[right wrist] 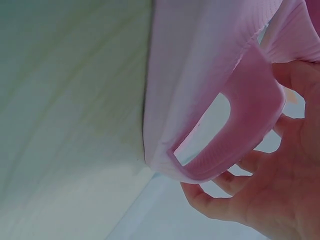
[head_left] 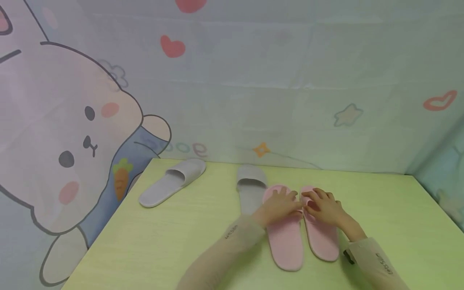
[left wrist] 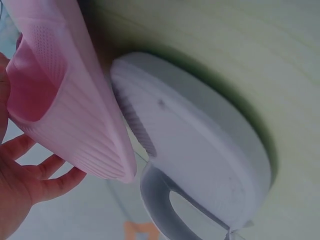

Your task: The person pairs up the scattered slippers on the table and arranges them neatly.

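Observation:
Two pink slippers lie side by side on the table, toes away from me. My left hand (head_left: 279, 207) holds the left pink slipper (head_left: 286, 245) at its strap; in the left wrist view its spread fingers (left wrist: 55, 187) reach across the ribbed strap, with the thumb by the foot opening. The strap of the right pink slipper (head_left: 322, 241) is gripped by my right hand (head_left: 326, 207), its thumb on the inner side and fingers on the outer side in the right wrist view. Just left of the pink pair stands a grey slipper (head_left: 251, 191), partly hidden by my left hand and arm.
Another grey slipper (head_left: 163, 191) lies slanted near the table's back left corner. The yellow-green table (head_left: 391, 217) ends at the back against a printed cloth (head_left: 290, 80) with a rabbit, hearts and stars. More cloth hangs at the right side.

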The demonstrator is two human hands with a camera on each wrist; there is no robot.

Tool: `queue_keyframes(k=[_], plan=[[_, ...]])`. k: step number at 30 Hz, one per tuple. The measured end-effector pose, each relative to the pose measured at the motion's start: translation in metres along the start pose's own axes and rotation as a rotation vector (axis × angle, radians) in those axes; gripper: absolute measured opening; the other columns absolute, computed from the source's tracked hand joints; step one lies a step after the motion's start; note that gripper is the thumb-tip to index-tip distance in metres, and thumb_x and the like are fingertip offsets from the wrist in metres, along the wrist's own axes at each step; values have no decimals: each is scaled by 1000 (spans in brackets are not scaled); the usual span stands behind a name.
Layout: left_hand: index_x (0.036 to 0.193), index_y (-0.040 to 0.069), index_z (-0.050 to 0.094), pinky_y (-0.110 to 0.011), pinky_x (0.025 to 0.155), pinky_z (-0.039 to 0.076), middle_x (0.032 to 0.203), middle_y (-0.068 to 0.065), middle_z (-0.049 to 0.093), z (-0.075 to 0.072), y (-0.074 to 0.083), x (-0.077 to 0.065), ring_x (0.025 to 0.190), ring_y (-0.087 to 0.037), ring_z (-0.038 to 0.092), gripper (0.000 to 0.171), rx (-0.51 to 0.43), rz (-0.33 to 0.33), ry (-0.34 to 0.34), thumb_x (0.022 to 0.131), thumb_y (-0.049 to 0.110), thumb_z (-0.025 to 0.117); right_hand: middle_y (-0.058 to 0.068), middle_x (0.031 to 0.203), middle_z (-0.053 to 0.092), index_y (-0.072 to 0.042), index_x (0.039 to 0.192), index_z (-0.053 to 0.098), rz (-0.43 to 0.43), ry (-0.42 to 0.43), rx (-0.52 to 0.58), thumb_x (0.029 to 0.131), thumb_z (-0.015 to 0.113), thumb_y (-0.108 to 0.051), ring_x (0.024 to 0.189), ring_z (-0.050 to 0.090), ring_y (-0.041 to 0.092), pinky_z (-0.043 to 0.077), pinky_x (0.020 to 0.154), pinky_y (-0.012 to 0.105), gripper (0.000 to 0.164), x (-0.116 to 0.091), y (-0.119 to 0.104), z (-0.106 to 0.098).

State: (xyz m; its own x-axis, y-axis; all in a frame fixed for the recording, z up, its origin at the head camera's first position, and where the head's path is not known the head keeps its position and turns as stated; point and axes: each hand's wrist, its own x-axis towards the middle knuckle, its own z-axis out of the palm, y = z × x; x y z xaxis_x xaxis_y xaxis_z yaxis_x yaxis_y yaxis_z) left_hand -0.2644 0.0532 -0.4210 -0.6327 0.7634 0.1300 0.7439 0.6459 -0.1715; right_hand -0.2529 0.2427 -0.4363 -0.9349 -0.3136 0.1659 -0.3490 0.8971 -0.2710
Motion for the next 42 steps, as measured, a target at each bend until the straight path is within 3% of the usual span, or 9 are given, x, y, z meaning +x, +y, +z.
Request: queue_keyframes(k=[9, 23, 32, 42], plan=[[121, 37, 50, -35, 76, 47, 126, 0, 51, -3, 3, 6, 107, -23, 49, 36, 6, 10, 21, 88, 50, 40, 23, 132, 36, -19, 122, 46, 3, -9, 14, 87, 52, -34, 111, 36, 54, 35, 71, 70, 38, -2, 6, -2], [125, 39, 45, -35, 80, 46, 129, 1, 48, 6, 4, 13, 111, -25, 47, 40, -28, 15, 9, 88, 51, 37, 23, 134, 35, -19, 123, 45, 17, -19, 7, 88, 52, -35, 112, 35, 55, 34, 72, 70, 39, -4, 9, -2], [125, 39, 45, -36, 85, 44, 130, 1, 48, 6, 6, 15, 112, -24, 47, 40, -57, 10, -41, 88, 51, 37, 25, 134, 35, -19, 122, 46, 24, -16, 8, 87, 53, -34, 112, 35, 55, 34, 72, 71, 39, -6, 10, -3], [127, 40, 43, -34, 84, 44, 127, 1, 50, 13, 6, 21, 108, -21, 48, 41, -59, 13, -30, 88, 51, 35, 25, 133, 35, -19, 121, 46, 35, -14, 1, 87, 53, -35, 112, 35, 55, 34, 72, 71, 38, -9, 14, -4]])
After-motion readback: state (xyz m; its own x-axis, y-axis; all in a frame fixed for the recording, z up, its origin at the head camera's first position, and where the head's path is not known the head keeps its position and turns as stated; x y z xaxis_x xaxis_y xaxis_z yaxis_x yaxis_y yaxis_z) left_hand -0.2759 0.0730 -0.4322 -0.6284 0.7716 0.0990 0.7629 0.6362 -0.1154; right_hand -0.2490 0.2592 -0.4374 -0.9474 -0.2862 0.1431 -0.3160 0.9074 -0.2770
